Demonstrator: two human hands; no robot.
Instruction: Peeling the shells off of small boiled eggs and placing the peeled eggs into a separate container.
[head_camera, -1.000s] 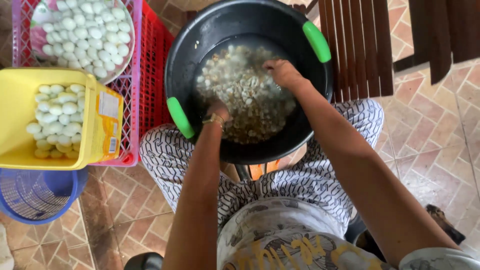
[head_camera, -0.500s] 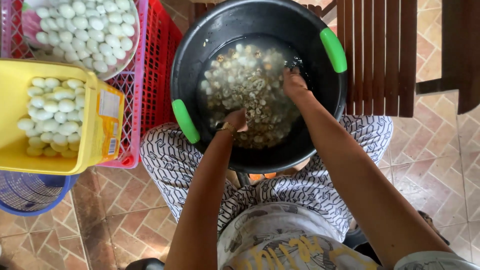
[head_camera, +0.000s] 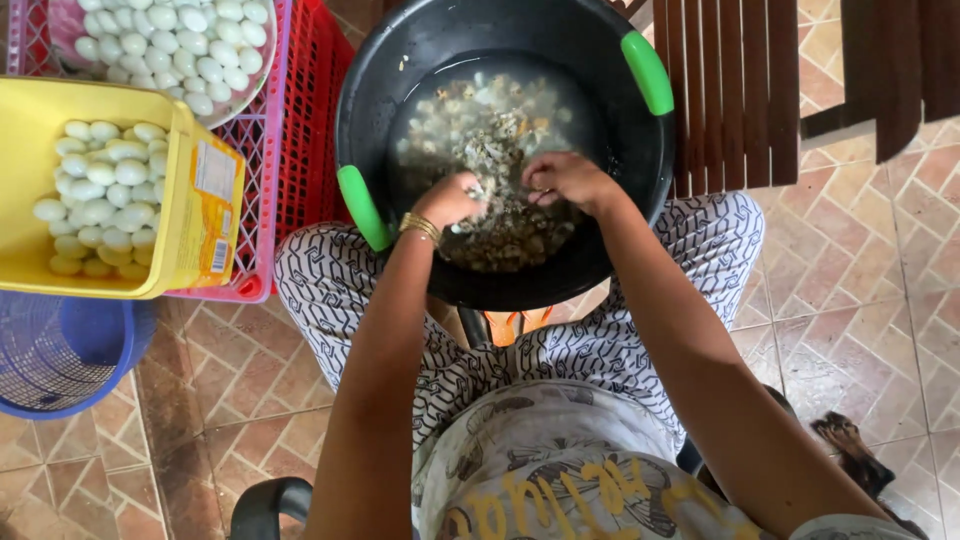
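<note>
A tiled floor (head_camera: 870, 300) spreads under everything. On the seated person's lap rests a big black tub (head_camera: 600, 110) with green handles, holding water and a heap of small speckled eggs and broken shell (head_camera: 480, 130). To the left stand a red crate (head_camera: 310, 130), a yellow bin (head_camera: 30, 120) of pale peeled eggs, a pink crate (head_camera: 265, 250), a bowl (head_camera: 240, 95) of more white eggs, and a blue basket (head_camera: 60, 360) below. Both hands are down in the tub, over the heap. The left hand (head_camera: 450, 198), with a gold bracelet (head_camera: 420, 227) at the wrist, is curled around something small I cannot make out. The right hand (head_camera: 562, 180) is bent, its fingers pinched together close beside the left.
</note>
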